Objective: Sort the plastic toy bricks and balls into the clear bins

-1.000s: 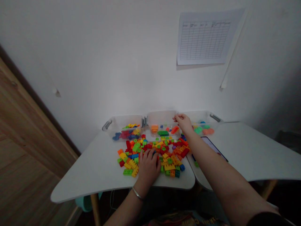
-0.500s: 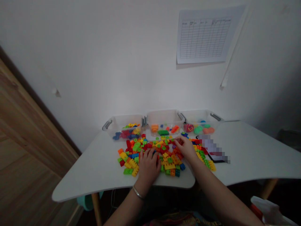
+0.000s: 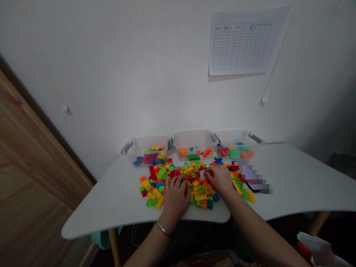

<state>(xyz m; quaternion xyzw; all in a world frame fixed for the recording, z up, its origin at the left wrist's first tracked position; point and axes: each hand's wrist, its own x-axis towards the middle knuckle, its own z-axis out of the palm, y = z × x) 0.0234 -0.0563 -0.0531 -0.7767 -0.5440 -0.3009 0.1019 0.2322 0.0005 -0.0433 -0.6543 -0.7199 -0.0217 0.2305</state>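
A heap of coloured plastic building blocks (image 3: 194, 180) covers the middle of the white table (image 3: 116, 200). My left hand (image 3: 175, 194) lies on the heap's near left part, fingers stretched over red and yellow blocks. My right hand (image 3: 221, 178) rests on the heap's right part, fingers curled and pinching among red and purple blocks; what they grip is too small to name. Behind the heap stand three clear bins: a left bin (image 3: 139, 145) with blue and red pieces, a middle bin (image 3: 191, 137) with orange and green ones, a right bin (image 3: 236, 136) with round pieces.
A dark flat device (image 3: 254, 178), partly blurred, lies right of the heap. A printed table sheet (image 3: 240, 44) hangs on the white wall. A wooden panel (image 3: 25, 167) runs along the left. A second white tabletop (image 3: 300, 178) adjoins on the right.
My right hand came back from above the middle and right bins down to the right part of the heap and closed in on blocks there. The left hand stayed put.
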